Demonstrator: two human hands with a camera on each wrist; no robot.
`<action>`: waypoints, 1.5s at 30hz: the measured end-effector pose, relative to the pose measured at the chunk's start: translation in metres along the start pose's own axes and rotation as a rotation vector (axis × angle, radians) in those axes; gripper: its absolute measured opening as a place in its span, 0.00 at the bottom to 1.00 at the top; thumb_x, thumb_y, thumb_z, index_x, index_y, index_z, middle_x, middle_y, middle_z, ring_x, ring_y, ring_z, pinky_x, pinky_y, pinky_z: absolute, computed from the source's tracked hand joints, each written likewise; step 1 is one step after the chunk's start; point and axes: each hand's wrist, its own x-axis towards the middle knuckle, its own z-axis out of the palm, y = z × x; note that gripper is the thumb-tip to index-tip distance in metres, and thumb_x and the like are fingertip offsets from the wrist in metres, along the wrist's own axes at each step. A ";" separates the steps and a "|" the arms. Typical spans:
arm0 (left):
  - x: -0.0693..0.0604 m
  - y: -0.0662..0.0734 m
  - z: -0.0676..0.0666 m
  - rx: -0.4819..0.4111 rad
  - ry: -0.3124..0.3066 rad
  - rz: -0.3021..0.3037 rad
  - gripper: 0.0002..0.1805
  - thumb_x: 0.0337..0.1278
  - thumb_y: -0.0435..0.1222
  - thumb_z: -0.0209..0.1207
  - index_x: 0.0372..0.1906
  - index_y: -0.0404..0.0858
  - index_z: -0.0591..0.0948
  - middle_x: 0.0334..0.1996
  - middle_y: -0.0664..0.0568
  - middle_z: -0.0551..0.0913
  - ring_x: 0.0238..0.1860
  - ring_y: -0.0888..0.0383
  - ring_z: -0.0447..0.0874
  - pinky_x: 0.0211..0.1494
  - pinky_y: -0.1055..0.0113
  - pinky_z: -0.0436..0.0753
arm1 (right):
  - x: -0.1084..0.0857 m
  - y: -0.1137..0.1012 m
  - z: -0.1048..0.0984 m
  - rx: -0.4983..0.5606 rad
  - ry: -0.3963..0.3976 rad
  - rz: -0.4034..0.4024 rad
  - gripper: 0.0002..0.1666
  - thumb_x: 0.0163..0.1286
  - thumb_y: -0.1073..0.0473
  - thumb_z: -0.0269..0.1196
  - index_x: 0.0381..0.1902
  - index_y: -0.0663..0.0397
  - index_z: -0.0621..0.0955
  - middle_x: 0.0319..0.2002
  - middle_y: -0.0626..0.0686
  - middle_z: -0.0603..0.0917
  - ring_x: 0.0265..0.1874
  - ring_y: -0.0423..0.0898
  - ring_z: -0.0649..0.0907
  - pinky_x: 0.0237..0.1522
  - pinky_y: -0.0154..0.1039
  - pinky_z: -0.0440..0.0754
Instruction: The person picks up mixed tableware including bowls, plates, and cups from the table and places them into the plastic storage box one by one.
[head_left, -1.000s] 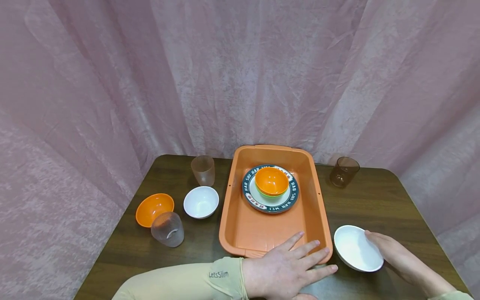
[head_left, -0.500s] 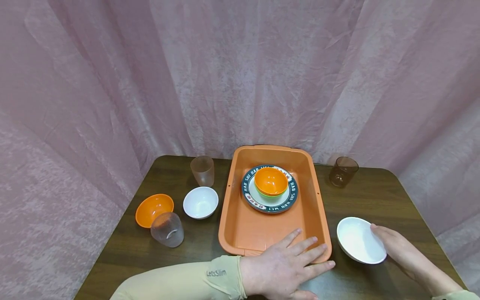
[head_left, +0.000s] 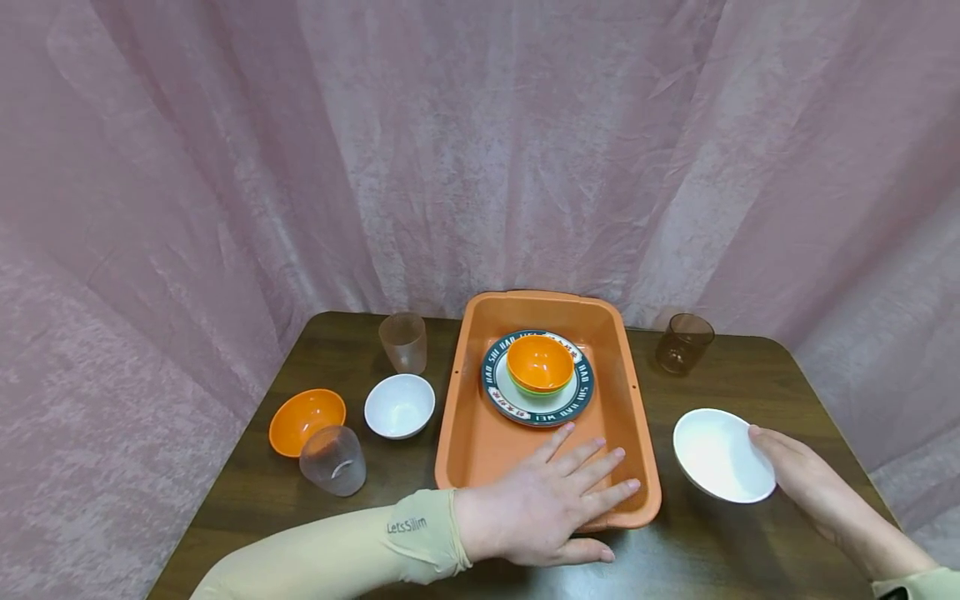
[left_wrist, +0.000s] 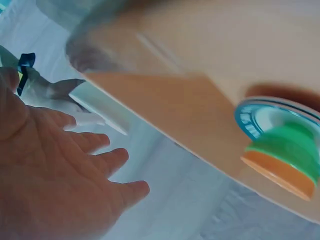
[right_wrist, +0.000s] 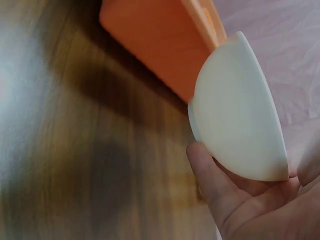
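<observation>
My right hand [head_left: 813, 487] grips a white bowl [head_left: 723, 457] by its right side, right of the orange bin [head_left: 647, 433]. In the right wrist view the white bowl [right_wrist: 235, 110] is off the table, with fingers at its base and rim. My left hand [head_left: 536, 504] is spread with straight fingers over the bin's near part; the left wrist view shows the palm [left_wrist: 55, 170] holding nothing. Inside the bin, an orange bowl [head_left: 540, 363] sits in a green bowl [head_left: 542, 392] on a plate with a dark patterned rim [head_left: 493, 390].
Left of the bin stand a second white bowl [head_left: 400, 407], a clear cup [head_left: 405, 343], another orange bowl [head_left: 303, 417] and a frosted cup [head_left: 335, 463] beside it. A brown cup [head_left: 684, 343] is at the back right of the table [head_left: 757, 392]. A curtain [head_left: 510, 150] hangs behind.
My right hand has moved the white bowl up and slightly right in the head view. My left hand has shifted left and up, further over the bin. The other dishes keep their places.
</observation>
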 end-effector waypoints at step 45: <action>-0.095 -0.108 -0.002 -0.078 0.043 -0.319 0.40 0.75 0.64 0.42 0.82 0.48 0.58 0.82 0.45 0.50 0.80 0.44 0.51 0.78 0.38 0.45 | 0.044 -0.139 0.093 0.253 -0.165 -0.105 0.38 0.85 0.44 0.44 0.75 0.71 0.59 0.57 0.64 0.77 0.48 0.49 0.82 0.52 0.44 0.84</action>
